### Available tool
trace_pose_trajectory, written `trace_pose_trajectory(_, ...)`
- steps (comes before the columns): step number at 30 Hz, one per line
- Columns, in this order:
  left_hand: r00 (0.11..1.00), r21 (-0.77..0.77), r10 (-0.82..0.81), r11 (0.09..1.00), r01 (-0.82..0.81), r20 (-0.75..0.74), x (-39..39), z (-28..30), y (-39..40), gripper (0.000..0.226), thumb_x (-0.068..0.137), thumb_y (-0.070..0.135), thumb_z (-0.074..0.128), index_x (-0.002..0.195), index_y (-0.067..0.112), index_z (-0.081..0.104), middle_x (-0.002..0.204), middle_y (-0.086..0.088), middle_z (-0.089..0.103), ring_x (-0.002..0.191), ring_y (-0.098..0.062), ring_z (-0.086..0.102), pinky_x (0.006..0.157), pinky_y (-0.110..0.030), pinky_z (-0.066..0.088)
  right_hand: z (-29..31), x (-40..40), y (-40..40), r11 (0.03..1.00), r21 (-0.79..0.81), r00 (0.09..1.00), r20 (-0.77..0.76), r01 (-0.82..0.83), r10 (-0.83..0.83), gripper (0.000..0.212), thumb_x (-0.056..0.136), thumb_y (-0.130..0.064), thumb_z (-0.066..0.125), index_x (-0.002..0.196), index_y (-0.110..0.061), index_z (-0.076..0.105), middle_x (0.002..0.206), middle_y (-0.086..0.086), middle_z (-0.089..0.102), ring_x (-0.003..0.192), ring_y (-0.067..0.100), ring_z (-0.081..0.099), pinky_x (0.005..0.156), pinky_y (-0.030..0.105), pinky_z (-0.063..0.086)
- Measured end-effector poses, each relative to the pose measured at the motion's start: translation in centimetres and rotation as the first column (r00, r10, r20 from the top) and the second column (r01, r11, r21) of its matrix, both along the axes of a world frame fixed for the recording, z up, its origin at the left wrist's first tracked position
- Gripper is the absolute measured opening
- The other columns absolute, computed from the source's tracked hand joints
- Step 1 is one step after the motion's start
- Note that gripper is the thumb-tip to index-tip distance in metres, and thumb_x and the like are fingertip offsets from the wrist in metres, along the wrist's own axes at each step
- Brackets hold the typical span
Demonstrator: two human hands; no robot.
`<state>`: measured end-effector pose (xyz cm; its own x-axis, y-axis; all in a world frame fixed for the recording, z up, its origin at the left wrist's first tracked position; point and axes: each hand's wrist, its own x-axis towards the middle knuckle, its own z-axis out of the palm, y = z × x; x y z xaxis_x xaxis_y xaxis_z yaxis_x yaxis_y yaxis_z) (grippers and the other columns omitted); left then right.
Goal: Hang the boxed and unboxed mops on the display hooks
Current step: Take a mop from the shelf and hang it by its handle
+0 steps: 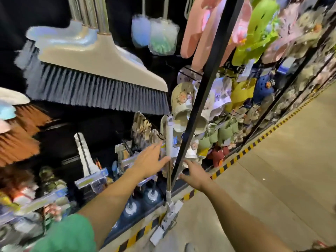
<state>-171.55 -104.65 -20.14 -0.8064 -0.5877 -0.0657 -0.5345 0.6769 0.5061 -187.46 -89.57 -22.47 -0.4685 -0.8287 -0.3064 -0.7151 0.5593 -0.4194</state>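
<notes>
Mop with a slim white-and-metal pole and grey flat head [169, 160] stands upright at lower centre of the frame, seemingly hung already. Our left hand [151, 161] touches it with straight fingers; our right hand [194, 174] hovers released beside it. We see no boxed mops.

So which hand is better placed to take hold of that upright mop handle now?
Left, probably. The left hand is open with its fingertips already at the mop handle. The right hand is open too, but lower and on the other side of the black shelf post.
</notes>
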Motion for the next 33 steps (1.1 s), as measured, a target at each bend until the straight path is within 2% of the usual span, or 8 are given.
trace_pose_trajectory(9,0.880,0.131,0.413,0.911,-0.392,-0.236,-7.0,1.4,-0.6,0.082,0.103,0.047,0.058,0.167,0.029,0.011,0.168,0.001,0.031,0.150,-0.018,0.038,0.117,-0.036,0.037,-0.6,-9.7,-7.1,0.920,-0.205,0.927,0.100,-0.335,0.361,0.071,0.100,-0.036,0.062,0.159,-0.020,0.027,0.154,0.009,0.043,0.139,0.028,0.046,0.106,0.036,0.043)
trace_pose_trajectory(13,0.827,0.139,0.487,0.873,-0.468,-0.280,-8.9,2.1,0.1,0.082,0.102,0.042,0.062,0.155,0.062,0.002,0.136,0.001,0.061,0.087,-0.009,0.066,0.074,-0.029,0.052,-0.8,-11.5,-8.8,0.848,-0.367,0.857,0.202,-0.382,0.473,0.074,0.101,-0.037,0.062,0.161,-0.023,0.022,0.156,0.004,0.042,0.142,0.022,0.044,0.101,0.027,0.038)
trace_pose_trajectory(15,0.810,0.146,0.509,0.860,-0.488,-0.290,-9.4,2.2,0.3,0.080,0.102,0.040,0.061,0.160,0.055,0.008,0.133,0.001,0.064,0.080,-0.023,0.068,0.074,-0.037,0.055,-0.8,-12.3,-9.6,0.814,-0.400,0.811,0.236,-0.421,0.536,0.074,0.102,-0.038,0.059,0.162,-0.027,0.017,0.158,0.002,0.041,0.143,0.019,0.042,0.110,0.032,0.038)
trace_pose_trajectory(19,0.791,0.147,0.538,0.842,-0.519,-0.291,-9.9,2.0,0.8,0.074,0.103,0.038,0.060,0.156,0.061,0.015,0.144,0.004,0.062,0.047,-0.009,0.055,0.066,-0.035,0.056,-1.5,-12.9,-10.8,0.759,-0.483,0.758,0.257,-0.437,0.600,0.068,0.103,-0.041,0.059,0.159,-0.036,0.021,0.148,-0.004,0.054,0.130,0.007,0.052,0.109,0.037,0.047)
trace_pose_trajectory(25,0.791,0.150,0.565,0.825,-0.544,-0.234,-10.4,2.0,1.3,0.081,0.102,0.037,0.059,0.156,0.063,0.005,0.129,-0.011,0.069,0.097,-0.030,0.070,0.084,-0.054,0.057,-2.1,-12.6,-10.4,0.736,-0.510,0.731,0.268,-0.445,0.627,0.072,0.104,-0.038,0.057,0.159,-0.051,0.013,0.134,-0.004,0.063,0.113,0.017,0.064,0.096,0.047,0.055)
trace_pose_trajectory(27,0.798,0.160,0.551,0.834,-0.528,-0.242,-10.0,1.9,2.0,0.082,0.103,0.032,0.060,0.158,0.060,0.005,0.135,-0.009,0.067,0.115,-0.030,0.066,0.088,-0.041,0.055,-2.6,-12.5,-9.7,0.730,-0.508,0.727,0.259,-0.458,0.636,0.077,0.103,-0.035,0.058,0.158,-0.055,0.007,0.132,0.000,0.063,0.112,0.024,0.065,0.096,0.052,0.055)
trace_pose_trajectory(30,0.805,0.119,0.520,0.853,-0.508,-0.287,-9.5,1.3,2.6,0.082,0.105,0.023,0.060,0.161,0.051,0.007,0.152,0.000,0.056,0.121,-0.018,0.053,0.077,-0.003,0.041,-3.8,-12.4,-9.4,0.696,-0.525,0.716,0.212,-0.490,0.665,0.082,0.103,-0.033,0.057,0.158,-0.057,0.001,0.132,0.007,0.063,0.112,0.031,0.064,0.094,0.058,0.054)
trace_pose_trajectory(33,0.811,0.115,0.466,0.882,-0.457,-0.354,-9.2,0.5,3.0,0.081,0.107,0.024,0.057,0.159,0.053,0.002,0.156,0.002,0.051,0.122,-0.015,0.055,0.090,-0.006,0.045,-5.0,-12.5,-9.3,0.655,-0.568,0.701,0.182,-0.498,0.690,0.078,0.105,-0.041,0.055,0.159,-0.054,0.001,0.147,-0.002,0.056,0.119,0.024,0.063,0.096,0.052,0.054)
